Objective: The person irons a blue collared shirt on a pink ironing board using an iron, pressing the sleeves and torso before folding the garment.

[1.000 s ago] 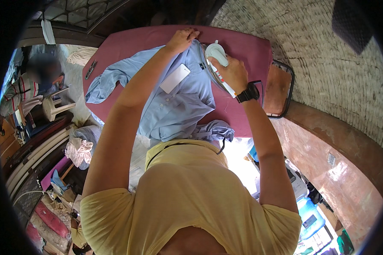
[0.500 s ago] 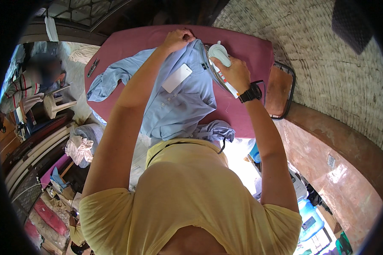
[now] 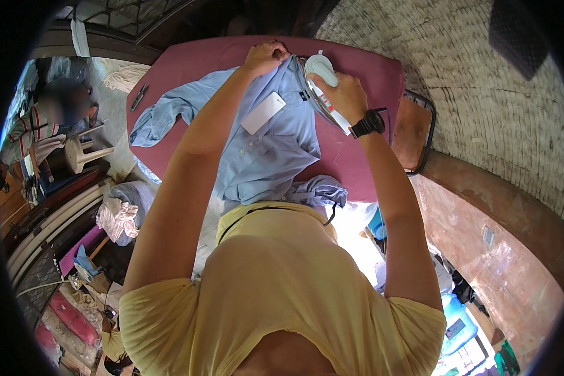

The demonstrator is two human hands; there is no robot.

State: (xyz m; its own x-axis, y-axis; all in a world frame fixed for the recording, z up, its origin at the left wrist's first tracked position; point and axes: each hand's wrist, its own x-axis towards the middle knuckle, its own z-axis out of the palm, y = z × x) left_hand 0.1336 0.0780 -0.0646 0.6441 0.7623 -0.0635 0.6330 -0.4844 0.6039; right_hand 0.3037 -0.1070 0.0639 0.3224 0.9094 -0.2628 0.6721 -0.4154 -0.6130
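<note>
**Working a blue shirt (image 3: 281, 160) with an iron (image 3: 320, 67), close by the collar**

Grips the iron by its pale handle with the right hand (image 3: 346, 97), with fingers wrapped round and a black watch (image 3: 368, 123) at the wrist. Reaches with the left hand (image 3: 266, 57) to the far top of the blue shirt, fingers curled against the cloth; cannot tell whether pinching it or merely pressing. Works with the two hands apart, to either side of the collar.

Lays the blue shirt over a maroon ironing board (image 3: 373, 70), collar end farthest away, with one sleeve (image 3: 160, 122) stretched to the left and bunched cloth (image 3: 319, 190) at the near edge. Leaves a flat white rectangle (image 3: 262, 113) lying on the chest.

Seems to be at the step of pressing the edge beside the dark neck label (image 3: 304, 96). Cannot judge the iron's base as flat or tilted from here. Calls, probably, for holding the cloth taut, guiding the iron along that edge without trapping a fold, and steering clear of the left fingers.
</note>
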